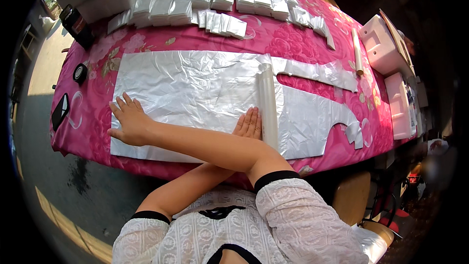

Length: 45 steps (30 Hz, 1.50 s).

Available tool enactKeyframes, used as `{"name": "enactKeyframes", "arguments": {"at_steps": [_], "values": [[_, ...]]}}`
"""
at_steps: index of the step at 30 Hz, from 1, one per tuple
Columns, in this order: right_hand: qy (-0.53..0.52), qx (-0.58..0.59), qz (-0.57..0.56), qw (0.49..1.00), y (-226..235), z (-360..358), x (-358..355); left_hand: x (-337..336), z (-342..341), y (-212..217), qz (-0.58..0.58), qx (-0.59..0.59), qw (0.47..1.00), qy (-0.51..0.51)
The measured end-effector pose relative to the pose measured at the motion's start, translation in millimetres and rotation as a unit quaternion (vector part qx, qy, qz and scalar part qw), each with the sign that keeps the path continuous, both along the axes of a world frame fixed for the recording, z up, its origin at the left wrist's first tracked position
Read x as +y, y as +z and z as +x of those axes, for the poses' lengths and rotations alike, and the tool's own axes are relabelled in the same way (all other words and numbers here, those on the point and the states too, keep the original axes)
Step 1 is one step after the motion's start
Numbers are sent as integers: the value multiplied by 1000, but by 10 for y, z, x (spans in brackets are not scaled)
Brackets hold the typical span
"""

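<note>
A large silvery-white plastic vest bag (195,80) lies flat on the table, its two handle strips pointing right. Across it, near the handles, rests a pale cylindrical tube (267,107). My forearms cross, the right over the left. My left hand (249,124) lies on the bag just left of the tube, fingers stretched out side by side; whether it touches the tube I cannot tell. At the bag's left edge, my right hand (131,121) is spread with palm down. Neither hand grips anything.
Folded silvery packets (171,10) stand in stacks along the far side of the pink flowered tablecloth (288,41). A dark jar (75,25), a black tape roll (79,73) and a phone (60,111) sit at left. Another tube (357,51) and white foam boxes (378,44) are at right.
</note>
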State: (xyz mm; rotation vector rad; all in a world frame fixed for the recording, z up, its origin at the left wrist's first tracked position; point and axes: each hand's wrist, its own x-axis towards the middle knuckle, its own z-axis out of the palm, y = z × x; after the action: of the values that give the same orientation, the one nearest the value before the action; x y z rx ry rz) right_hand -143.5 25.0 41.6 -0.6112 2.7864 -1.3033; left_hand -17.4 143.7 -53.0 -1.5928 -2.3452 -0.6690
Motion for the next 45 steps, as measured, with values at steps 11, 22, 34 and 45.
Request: {"name": "enactKeyframes", "arguments": {"at_steps": [11,22,34,45], "values": [[-113,100,173,973,61,1967,2613,-115,1,303,-53,-85,995,-21],[26,17,234,972,61,1585,2074,-1178,-616,1042,147,-253,955,47],[106,155,113,976,141,873,1506,-2932,-358,870,250,-476,817,209],[206,210,183,938,-257,-105,327,-3020,-57,943,229,-523,786,235]]}}
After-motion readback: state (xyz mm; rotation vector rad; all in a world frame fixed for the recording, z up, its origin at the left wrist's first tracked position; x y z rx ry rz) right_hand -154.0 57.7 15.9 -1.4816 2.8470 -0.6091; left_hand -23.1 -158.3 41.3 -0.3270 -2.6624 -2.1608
